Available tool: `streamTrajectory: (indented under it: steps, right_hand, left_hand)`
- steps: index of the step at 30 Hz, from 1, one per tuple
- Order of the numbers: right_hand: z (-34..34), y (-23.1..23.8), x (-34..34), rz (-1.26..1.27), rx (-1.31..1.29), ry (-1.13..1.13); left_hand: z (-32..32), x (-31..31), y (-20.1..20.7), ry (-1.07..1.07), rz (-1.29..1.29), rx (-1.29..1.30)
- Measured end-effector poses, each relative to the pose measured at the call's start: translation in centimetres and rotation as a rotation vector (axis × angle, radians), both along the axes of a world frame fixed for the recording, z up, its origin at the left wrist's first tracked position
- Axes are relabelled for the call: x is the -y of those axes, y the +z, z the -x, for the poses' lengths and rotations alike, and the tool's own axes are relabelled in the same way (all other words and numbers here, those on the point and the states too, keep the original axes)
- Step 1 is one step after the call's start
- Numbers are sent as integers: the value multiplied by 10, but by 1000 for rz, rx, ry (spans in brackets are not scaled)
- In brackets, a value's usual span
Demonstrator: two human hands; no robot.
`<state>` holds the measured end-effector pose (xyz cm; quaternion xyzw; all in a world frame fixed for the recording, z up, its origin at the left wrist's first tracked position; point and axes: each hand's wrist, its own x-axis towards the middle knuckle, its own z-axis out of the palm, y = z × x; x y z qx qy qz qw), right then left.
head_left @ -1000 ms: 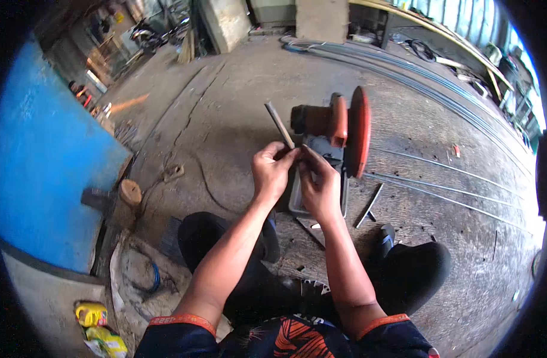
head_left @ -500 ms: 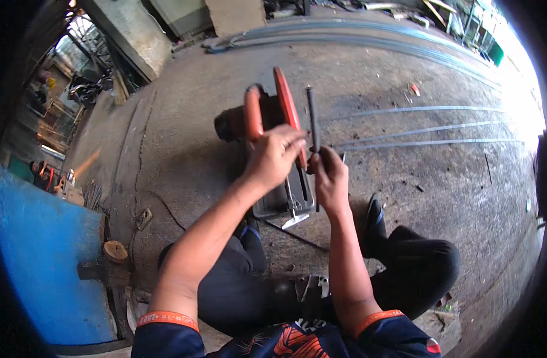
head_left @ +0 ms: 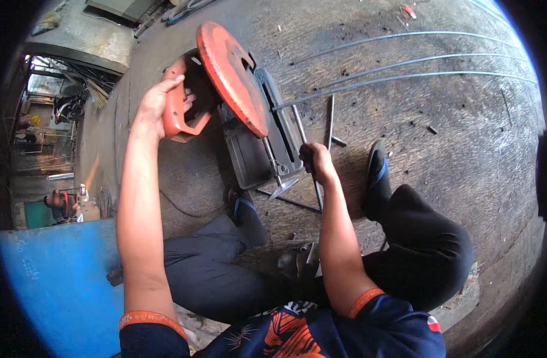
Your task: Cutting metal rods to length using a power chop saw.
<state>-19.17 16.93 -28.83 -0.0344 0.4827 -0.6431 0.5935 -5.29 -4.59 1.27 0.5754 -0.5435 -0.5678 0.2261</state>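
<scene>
My left hand [head_left: 157, 106] is wrapped round the orange D-shaped handle [head_left: 176, 113] of a chop saw. Its round orange blade guard [head_left: 228, 77] stands over the dark slotted base [head_left: 249, 156]. A screw clamp with a metal crossbar [head_left: 282, 188] sticks out at the base's near end. On the right of the base, my right hand [head_left: 317, 162] is closed round a thin metal rod [head_left: 299, 123], which slants down past the base's edge. The right fingers are partly hidden behind the hand.
Three long thin metal bars [head_left: 404, 56] stretch over the concrete floor to the right. Short rod pieces [head_left: 331, 116] lie beside the base. My sandalled feet [head_left: 378, 170] flank the saw. A blue panel [head_left: 58, 280] stands at the left, and a person [head_left: 59, 203] sits beyond it.
My left hand has gone from beside the rod to the saw's handle and gripped it. My right hand has lowered the rod toward the base. The whole view has shifted.
</scene>
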Motion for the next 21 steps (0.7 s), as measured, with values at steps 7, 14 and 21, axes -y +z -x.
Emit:
streamTrajectory:
  steps: [7,14,21]
  right_hand:
    - [-2,-8,14,-61,29,200]
    - [-13,-10,20,-59,30,228]
    - [-25,-10,27,-95,-21,209]
  left_hand:
    - [-8,18,-5,-122,46,149]
    - [-2,9,-7,-54,36,47]
    - [-6,13,-7,-87,25,8]
